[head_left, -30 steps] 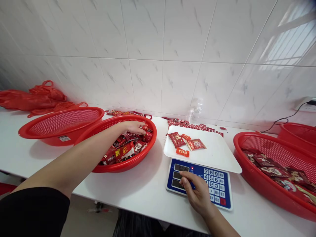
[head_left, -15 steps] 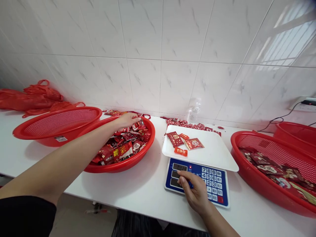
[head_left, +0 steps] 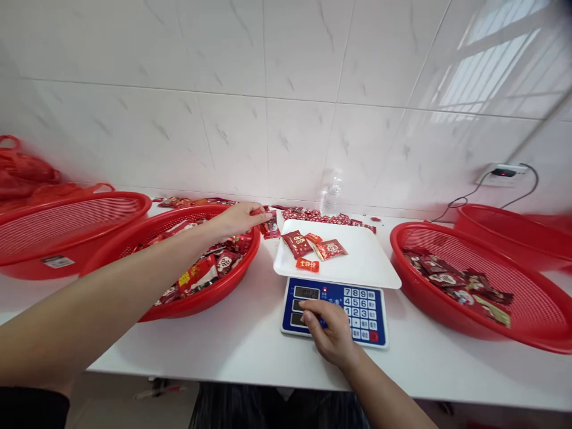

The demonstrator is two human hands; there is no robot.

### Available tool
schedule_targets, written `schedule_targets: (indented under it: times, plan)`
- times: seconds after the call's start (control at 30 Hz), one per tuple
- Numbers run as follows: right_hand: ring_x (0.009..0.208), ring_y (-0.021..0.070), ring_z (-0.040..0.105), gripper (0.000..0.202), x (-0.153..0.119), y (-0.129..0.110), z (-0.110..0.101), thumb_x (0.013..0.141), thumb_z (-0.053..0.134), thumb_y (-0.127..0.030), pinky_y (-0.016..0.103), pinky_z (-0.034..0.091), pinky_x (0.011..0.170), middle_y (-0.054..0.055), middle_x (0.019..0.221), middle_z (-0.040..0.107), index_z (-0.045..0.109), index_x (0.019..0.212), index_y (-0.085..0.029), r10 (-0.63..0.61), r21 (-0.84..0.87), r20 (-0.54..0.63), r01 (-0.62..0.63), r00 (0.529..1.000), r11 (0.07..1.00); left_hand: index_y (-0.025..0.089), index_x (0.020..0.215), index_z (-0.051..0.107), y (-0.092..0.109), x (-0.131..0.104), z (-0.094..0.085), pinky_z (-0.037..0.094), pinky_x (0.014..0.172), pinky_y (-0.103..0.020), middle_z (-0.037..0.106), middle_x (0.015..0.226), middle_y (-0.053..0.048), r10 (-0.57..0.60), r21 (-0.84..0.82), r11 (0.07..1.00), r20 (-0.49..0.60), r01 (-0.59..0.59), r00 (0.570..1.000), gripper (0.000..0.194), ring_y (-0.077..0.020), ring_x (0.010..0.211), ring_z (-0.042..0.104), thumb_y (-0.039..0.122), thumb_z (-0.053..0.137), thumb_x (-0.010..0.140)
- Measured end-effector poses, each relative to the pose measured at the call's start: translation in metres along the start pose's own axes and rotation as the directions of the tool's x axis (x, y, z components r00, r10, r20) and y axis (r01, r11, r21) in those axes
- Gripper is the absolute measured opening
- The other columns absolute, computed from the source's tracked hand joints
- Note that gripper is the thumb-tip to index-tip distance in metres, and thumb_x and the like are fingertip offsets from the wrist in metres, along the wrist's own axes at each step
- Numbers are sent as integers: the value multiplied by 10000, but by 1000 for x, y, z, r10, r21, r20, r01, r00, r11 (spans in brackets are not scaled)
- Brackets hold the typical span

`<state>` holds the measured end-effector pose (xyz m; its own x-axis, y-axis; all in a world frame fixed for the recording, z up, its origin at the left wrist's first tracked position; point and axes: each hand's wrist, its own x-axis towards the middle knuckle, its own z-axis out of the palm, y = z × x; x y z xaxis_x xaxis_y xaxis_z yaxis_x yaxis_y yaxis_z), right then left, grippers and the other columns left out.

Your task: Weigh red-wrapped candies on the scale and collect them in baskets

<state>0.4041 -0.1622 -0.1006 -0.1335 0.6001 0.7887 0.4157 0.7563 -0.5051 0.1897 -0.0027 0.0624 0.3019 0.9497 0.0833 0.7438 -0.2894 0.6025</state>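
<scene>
My left hand (head_left: pixel 243 219) pinches a shiny red packet (head_left: pixel 270 226) between thumb and fingers, in the gap between a basket and a weighing tray. My right hand (head_left: pixel 330 336) is loosely curled, thumb against forefinger, over the display side of a flat blue-and-white scale (head_left: pixel 378 322); I cannot tell whether it touches.

Under my left forearm, a round, perforated red plastic basket (head_left: pixel 218 305) holds a heap of crinkled, glossy packets. The smooth white tray (head_left: pixel 375 256) carries two larger square packets (head_left: pixel 330 249) and two small red ones (head_left: pixel 307 265). To its right, a second red basket (head_left: pixel 429 310) holds darker, maroon packets. Behind the tray stands a clear plastic bottle (head_left: pixel 331 193), beside rows of patterned packets (head_left: pixel 308 214), near the marbled tile wall (head_left: pixel 223 53). Everything sits on a white surface (head_left: pixel 250 357).

Half a second ago my left hand was above the heap; now the packet is past the basket's rim. The tray's four packets have not changed, and my right hand keeps its place.

The top display seems to end in 29. Number keys are legible; the packets' gold and white Chinese lettering is too small to read.
</scene>
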Motion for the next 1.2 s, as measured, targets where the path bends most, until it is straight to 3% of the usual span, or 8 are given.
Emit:
schedule_targets:
  times: [0.17,0.27,0.37,0.53,0.73,0.83,1.0,1.2]
  plan:
    - [596,130,647,150,3,-2,4,884,505,-209,246,511,583,27,737,707,608,992,-197,-105,19,74,104,992,994,195,676,503,44,15,47,329,523,-273,536,644,-14,199,77,976,84,-205,976,380,-141,586,469,559,539,781]
    - [565,121,626,147,2,-1,6,884,499,-225,238,491,557,23,726,702,599,986,-194,-156,33,125,153,980,988,193,666,496,55,28,71,342,545,-287,555,682,-25,265,118,952,134,-281,955,355,-147,606,480,523,532,792]
    - [555,117,616,149,2,1,6,890,487,-243,236,484,553,20,717,695,594,982,-196,-160,29,123,158,979,987,192,679,525,59,39,81,341,560,-293,555,667,-20,292,166,936,130,-311,948,332,-146,602,480,486,493,830]
    - [566,119,615,140,2,2,4,868,522,-217,237,479,560,21,716,693,599,981,-186,-169,48,107,165,980,985,182,703,566,62,42,77,322,565,-295,538,632,-8,314,180,933,8,-310,949,345,-137,582,461,474,466,856]
    - [578,120,629,155,2,2,3,894,476,-264,237,490,562,26,732,702,594,970,-198,-160,41,122,156,980,987,172,753,590,65,34,87,362,642,-291,597,768,-33,438,155,879,110,-451,892,305,-156,712,521,457,518,835]
    - [586,121,635,165,1,3,3,900,460,-278,235,494,564,27,725,697,592,961,-200,-148,24,136,147,980,989,170,763,596,64,39,86,374,698,-302,615,819,-43,463,167,870,41,-463,885,281,-165,770,533,430,526,841]
    - [581,126,629,171,-1,5,3,881,476,-278,243,485,537,24,709,689,602,966,-200,-210,-12,176,215,962,977,169,787,563,73,29,62,387,680,-281,588,826,-19,393,28,919,-169,-394,904,184,-127,727,506,349,566,828]
    - [550,120,608,173,-4,0,5,873,494,-305,254,463,505,10,679,676,615,941,-203,-327,0,248,338,912,941,190,897,480,84,-14,32,378,582,-237,529,781,-4,275,-149,944,-144,-295,951,137,-98,652,511,315,524,864]
